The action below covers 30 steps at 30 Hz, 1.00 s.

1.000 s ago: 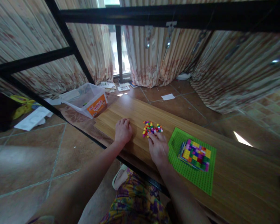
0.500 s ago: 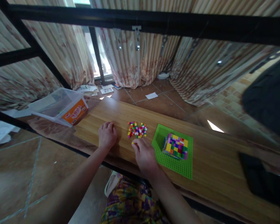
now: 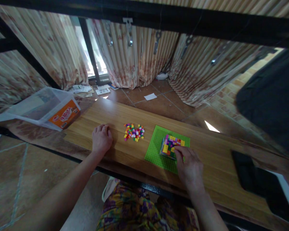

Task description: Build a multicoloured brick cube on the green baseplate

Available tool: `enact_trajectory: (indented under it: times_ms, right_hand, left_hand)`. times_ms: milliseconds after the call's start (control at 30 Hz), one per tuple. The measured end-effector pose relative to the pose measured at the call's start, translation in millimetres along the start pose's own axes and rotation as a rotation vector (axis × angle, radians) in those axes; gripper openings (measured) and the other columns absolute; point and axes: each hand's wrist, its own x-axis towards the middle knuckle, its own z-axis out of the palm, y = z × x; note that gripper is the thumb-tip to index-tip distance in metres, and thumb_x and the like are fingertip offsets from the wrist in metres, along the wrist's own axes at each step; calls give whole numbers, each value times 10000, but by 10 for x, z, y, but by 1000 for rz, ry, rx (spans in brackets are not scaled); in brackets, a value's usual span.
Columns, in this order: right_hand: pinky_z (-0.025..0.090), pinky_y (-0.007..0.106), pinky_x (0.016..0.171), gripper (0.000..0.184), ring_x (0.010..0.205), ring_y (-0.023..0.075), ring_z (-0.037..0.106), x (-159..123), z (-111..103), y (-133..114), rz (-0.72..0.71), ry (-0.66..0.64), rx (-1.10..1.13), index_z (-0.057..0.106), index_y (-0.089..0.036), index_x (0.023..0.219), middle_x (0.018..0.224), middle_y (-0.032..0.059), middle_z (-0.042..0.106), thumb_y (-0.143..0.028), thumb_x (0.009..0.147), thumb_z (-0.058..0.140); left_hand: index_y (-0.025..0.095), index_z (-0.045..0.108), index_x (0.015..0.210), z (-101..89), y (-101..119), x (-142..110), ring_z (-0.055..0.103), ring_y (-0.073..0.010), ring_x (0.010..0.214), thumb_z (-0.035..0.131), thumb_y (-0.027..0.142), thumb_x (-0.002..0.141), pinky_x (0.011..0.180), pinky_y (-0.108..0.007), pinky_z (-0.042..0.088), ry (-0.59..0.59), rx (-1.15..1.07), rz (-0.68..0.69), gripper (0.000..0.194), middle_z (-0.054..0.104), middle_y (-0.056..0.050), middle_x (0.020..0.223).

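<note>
My right hand [image 3: 190, 163] is over the square build of small coloured bricks [image 3: 170, 144], thumb and forefinger pinched at its front right part. A small yellow brick [image 3: 175, 148] shows at those fingertips. The build sits on a green studded baseplate [image 3: 153, 150], and my hand covers the plate's right front corner. My left hand [image 3: 102, 139] rests palm down on the wooden table, fingers loosely bent and a little apart, with nothing visible in it. To its right lies a loose pile of small coloured bricks [image 3: 134, 132].
A clear plastic bin [image 3: 43, 106] with an orange label stands beyond the table's left end. Dark flat objects [image 3: 250, 173] lie at the right of the wooden table [image 3: 214, 160]. A black bar [image 3: 144, 19] with hanging clips crosses above, before striped curtains.
My right hand has moved right, from beside the loose pile to the build on the baseplate, with the yellow brick. The left hand stays on the table. The view has shifted right.
</note>
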Motion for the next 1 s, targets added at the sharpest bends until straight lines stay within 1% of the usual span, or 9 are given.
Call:
enact_trajectory:
  times_ms: [133, 267, 367, 533, 633, 800, 1000]
  right_hand:
    - [477, 324, 750, 303, 799, 199, 610, 39, 107, -9, -36, 13, -42, 706, -179, 879, 885, 70, 726, -319, 985, 458]
    - [468, 338, 787, 285, 829, 207, 587, 43, 177, -12, -57, 34, -72, 724, -176, 860, 895, 76, 727, -295, 970, 489]
    - [469, 344, 800, 265, 841, 210, 584, 43, 205, -3, -49, 66, -75, 735, -181, 851, 890, 72, 728, -291, 956, 519]
    - [473, 324, 754, 222, 790, 193, 578, 25, 216, -3, -69, 130, -44, 743, -199, 808, 828, 54, 724, -270, 926, 569]
    - [480, 329, 753, 220, 798, 194, 575, 5, 216, -14, -78, 124, -45, 749, -195, 818, 833, 63, 721, -249, 924, 564]
    - [488, 363, 784, 254, 818, 201, 579, -9, 219, -35, -62, 71, -40, 758, -195, 860, 851, 75, 713, -206, 929, 513]
    - [487, 351, 766, 265, 793, 198, 567, -5, 227, -62, -68, 51, -15, 741, -175, 820, 815, 74, 704, -184, 924, 497]
  left_hand:
    - [136, 644, 1140, -5, 3, -2, 529, -315, 1156, 423, 252, 889, 1020, -482, 406, -11, -25, -8, 354, 615, -161, 1207]
    - [134, 643, 1146, -8, 9, -10, 528, -323, 1147, 418, 262, 891, 1006, -483, 413, -7, -5, -6, 363, 616, -161, 1216]
    - [127, 641, 1148, -13, 18, -12, 529, -323, 1139, 412, 267, 894, 998, -479, 417, -6, 5, -8, 370, 617, -162, 1216]
    - [136, 644, 1144, -7, 16, -12, 533, -314, 1132, 411, 262, 893, 992, -468, 419, -9, -2, -6, 365, 619, -151, 1213]
    - [129, 645, 1146, 4, 7, -16, 532, -317, 1136, 414, 260, 890, 1002, -468, 416, -1, 1, -4, 369, 620, -153, 1214]
    - [149, 644, 1148, 5, 7, -22, 528, -312, 1150, 413, 256, 891, 1012, -480, 408, -5, -21, -12, 361, 616, -146, 1218]
    - [125, 642, 1158, 1, 10, -24, 524, -311, 1157, 405, 252, 898, 1020, -466, 407, -8, -5, 0, 374, 615, -156, 1222]
